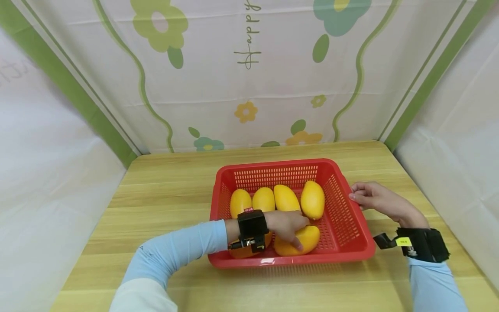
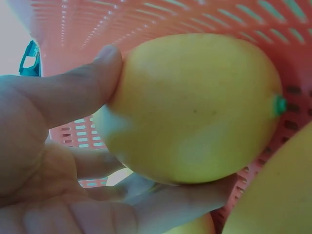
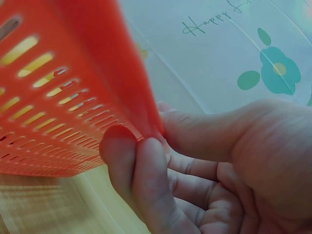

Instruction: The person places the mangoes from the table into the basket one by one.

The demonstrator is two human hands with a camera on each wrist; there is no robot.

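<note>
A red plastic basket (image 1: 269, 261) with slotted walls holds several yellow mangoes (image 1: 286, 197). My left hand (image 1: 286, 225) reaches down into it and grips the mango (image 1: 308, 239) nearest the front wall. In the left wrist view, the thumb lies on one side of this mango (image 2: 195, 107) and the fingers curl along the other; its green stem tip faces away from the palm. My right hand (image 1: 376, 199) pinches the basket's right rim. The right wrist view shows the thumb and fingers of that hand (image 3: 195, 170) on either side of the rim (image 3: 131, 87).
The basket stands on a wooden table (image 1: 175, 186). A floral cloth (image 1: 218, 78) hangs along the back edge, and white cloth walls (image 1: 456, 130) flank both sides. My left forearm (image 1: 183, 242) crosses over the basket's front left corner, covering part of another mango (image 1: 249, 249).
</note>
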